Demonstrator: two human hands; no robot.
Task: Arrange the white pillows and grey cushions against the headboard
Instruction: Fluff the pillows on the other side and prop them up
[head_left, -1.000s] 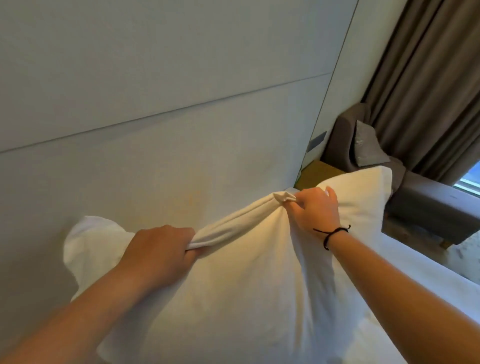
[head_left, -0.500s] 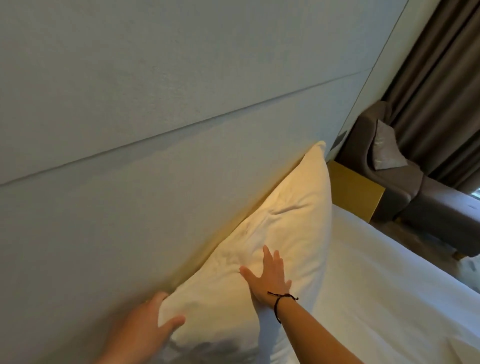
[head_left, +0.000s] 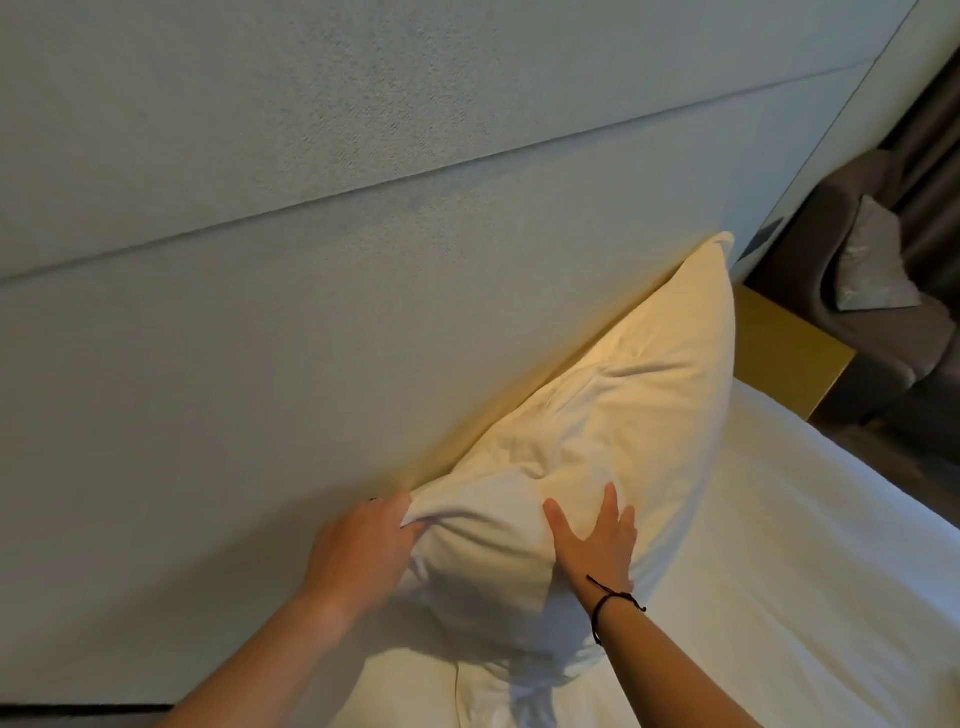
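Against the pale upholstered headboard (head_left: 363, 338), a white pillow (head_left: 623, 426) leans on edge, its lower side on the white bedsheet (head_left: 779, 545) and its far corner reaching up towards the end of the headboard. The left hand (head_left: 363, 551) is closed on the pillow's near upper corner, fabric bunched between fingers and thumb right beside the headboard. The right hand (head_left: 597, 545), a dark cord bracelet (head_left: 610, 603) at its wrist, lies flat and spread on the pillow's front face, holding nothing and apparently pressing the filling back. The deep creases and the dent under the palm suggest a soft, light, loosely filled pillow that will sag and slump rather than stand stiffly; its cotton-like cover looks easy to pinch, not slippery, and nothing about it seems fragile. The corners and the seamed top edge look like the best places to take hold for lifting or shaking, with a flat palm on the face for patting it into shape. A second stretch of white fabric shows at the bottom edge, but whether it is another pillow cannot be told. A grey cushion (head_left: 867, 265) sits well apart on a dark armchair (head_left: 893, 338) beyond a yellow bedside surface (head_left: 779, 343). No brand, label or writing can be read anywhere.
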